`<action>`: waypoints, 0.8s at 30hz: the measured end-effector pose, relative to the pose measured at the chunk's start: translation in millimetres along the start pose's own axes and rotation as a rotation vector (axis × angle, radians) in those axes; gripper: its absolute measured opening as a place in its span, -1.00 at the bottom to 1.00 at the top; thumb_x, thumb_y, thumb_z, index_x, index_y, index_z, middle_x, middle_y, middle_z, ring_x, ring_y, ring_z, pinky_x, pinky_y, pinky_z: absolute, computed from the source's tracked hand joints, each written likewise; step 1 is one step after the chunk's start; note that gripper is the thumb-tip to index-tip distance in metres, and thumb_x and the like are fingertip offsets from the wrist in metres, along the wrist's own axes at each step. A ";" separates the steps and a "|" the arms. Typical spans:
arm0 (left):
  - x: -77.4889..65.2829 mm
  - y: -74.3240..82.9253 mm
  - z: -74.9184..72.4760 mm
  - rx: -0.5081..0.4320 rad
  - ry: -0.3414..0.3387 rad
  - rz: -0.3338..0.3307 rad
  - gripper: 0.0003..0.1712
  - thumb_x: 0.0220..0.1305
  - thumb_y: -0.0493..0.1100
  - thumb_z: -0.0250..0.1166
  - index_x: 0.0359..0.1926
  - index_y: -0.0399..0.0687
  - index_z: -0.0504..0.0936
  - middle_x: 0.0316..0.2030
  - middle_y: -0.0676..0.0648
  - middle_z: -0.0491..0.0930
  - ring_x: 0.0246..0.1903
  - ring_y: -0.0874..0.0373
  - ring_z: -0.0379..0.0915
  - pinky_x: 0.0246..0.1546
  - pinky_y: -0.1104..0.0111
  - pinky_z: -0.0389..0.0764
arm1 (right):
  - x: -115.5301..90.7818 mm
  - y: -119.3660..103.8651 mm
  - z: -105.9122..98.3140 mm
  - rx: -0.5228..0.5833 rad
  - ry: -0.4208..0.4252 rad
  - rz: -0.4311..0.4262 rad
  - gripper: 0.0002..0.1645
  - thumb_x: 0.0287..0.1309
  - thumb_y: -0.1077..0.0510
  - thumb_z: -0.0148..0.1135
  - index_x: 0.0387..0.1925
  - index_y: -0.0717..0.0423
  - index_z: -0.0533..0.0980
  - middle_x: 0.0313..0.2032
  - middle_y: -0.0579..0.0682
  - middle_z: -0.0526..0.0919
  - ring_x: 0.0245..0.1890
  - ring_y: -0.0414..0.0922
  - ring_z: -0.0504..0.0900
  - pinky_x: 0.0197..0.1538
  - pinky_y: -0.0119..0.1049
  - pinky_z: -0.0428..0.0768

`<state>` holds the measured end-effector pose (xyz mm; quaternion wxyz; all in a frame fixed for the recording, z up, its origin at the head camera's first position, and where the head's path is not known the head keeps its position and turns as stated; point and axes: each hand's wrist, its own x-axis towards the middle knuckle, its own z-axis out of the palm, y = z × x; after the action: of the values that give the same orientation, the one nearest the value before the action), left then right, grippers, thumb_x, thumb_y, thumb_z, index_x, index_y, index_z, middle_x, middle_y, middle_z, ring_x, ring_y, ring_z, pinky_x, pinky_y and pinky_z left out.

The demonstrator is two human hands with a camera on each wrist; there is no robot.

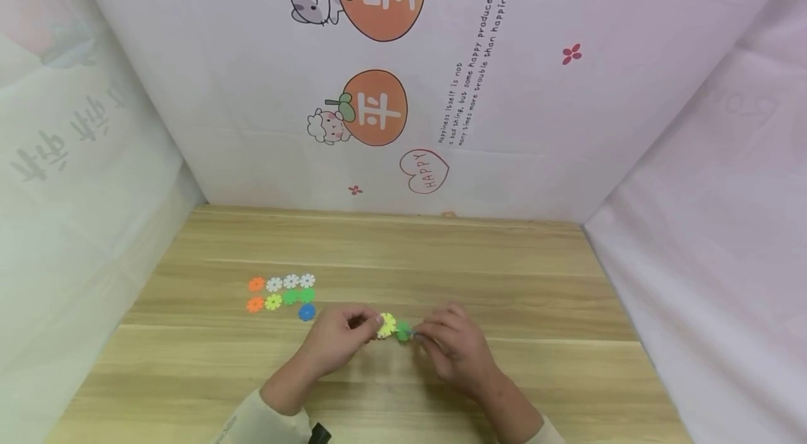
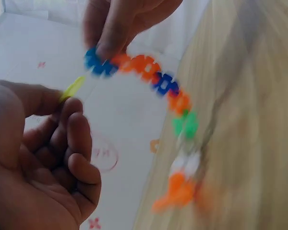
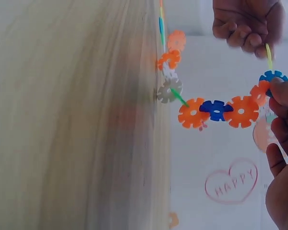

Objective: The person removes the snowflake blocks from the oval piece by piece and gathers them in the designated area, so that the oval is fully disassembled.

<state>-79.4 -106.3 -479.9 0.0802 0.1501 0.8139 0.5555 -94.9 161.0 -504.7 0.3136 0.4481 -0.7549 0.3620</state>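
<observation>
So you looked a fair way into linking a chain (image 3: 192, 113) of notched discs in blue, orange, green and white, and it hung in a curve from your right hand (image 1: 457, 349) down beside the tabletop (image 1: 504, 276). The fingers on that side were pinched on the blue end disc (image 2: 92, 62), while your left hand (image 1: 334, 337) had its fingers pinched on a yellow disc (image 1: 387, 325) right by it, so I'd guess that joint was the step in hand. Couldn't tell whether the slots had locked. Left over were nine loose discs: two orange (image 1: 255, 283), three white (image 1: 291, 281), one yellow (image 1: 273, 302), two green (image 1: 290, 297) and one blue (image 1: 307, 312). No clue if you wanted them all on. Only the head view laid those spares out clearly, but it barely showed the chain, just a green piece (image 1: 403, 332) beside the yellow disc. Both wrist views gave you the hanging curve; the left one smeared the low end, and the right one was crisper there.
</observation>
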 end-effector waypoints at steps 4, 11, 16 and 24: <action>-2.5 -1.1 -14.8 0.022 0.097 -0.022 -0.79 0.48 0.06 0.31 -0.28 0.15 0.77 -0.41 -0.03 0.69 -0.42 0.08 0.56 -0.45 0.36 0.57 | -4.2 5.0 -10.9 0.006 0.043 0.047 -0.90 0.16 0.26 0.46 -0.25 0.10 0.74 -0.28 -0.12 0.75 -0.24 -0.12 0.64 -0.02 -0.35 0.57; -4.0 -4.2 -26.7 -0.006 0.145 -0.066 -0.71 0.46 0.09 0.33 -0.25 0.00 0.76 -0.41 0.01 0.67 -0.36 -0.09 0.57 -0.47 0.37 0.53 | -4.8 8.0 -16.4 -0.003 0.026 0.053 -0.86 0.12 0.27 0.49 -0.23 0.11 0.75 -0.28 -0.13 0.75 -0.23 -0.13 0.63 0.04 -0.33 0.50; -5.3 -8.4 -29.6 -0.010 0.179 -0.075 -0.78 0.44 0.08 0.35 -0.24 0.09 0.77 -0.38 0.01 0.70 -0.32 0.04 0.62 -0.40 0.35 0.58 | -5.4 6.4 -15.0 0.006 0.024 0.076 -0.81 0.06 0.30 0.51 -0.23 0.10 0.75 -0.28 -0.14 0.75 -0.22 -0.14 0.63 0.04 -0.34 0.48; -9.2 -15.6 -35.7 0.006 0.235 -0.110 -0.87 0.42 -0.02 0.39 -0.17 0.06 0.78 -0.35 0.07 0.72 -0.30 0.14 0.67 -0.28 0.33 0.69 | -5.7 7.0 -14.8 -0.001 0.029 0.078 -0.82 0.08 0.28 0.50 -0.23 0.10 0.75 -0.28 -0.14 0.75 -0.22 -0.13 0.62 0.03 -0.34 0.48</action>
<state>-83.7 -146.1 -481.5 0.0139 0.0392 0.8265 0.5614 -96.7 178.2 -503.0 0.3104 0.4131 -0.7672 0.3800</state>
